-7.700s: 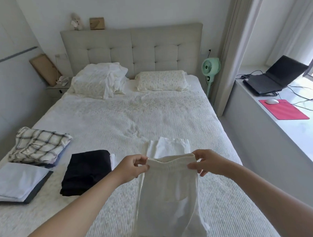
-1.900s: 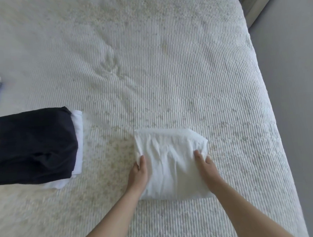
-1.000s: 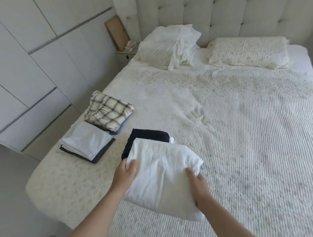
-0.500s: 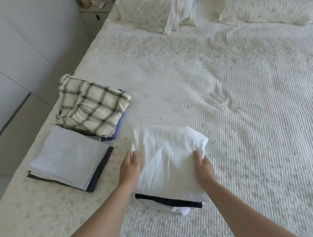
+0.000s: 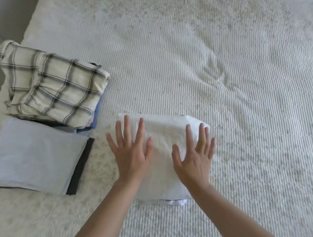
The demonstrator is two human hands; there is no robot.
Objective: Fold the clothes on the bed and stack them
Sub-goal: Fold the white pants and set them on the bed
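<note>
Lying flat, folded white garment (image 5: 164,136) long axis toward headboard.

no text, label, brand, number or sign can be read anywhere in this view.

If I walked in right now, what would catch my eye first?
Two open hands, the left hand and right hand, lie with straight, spread fingers over a folded white garment at the middle of the bed. To the left sit a checked folded shirt and a pale blue folded piece.
</note>
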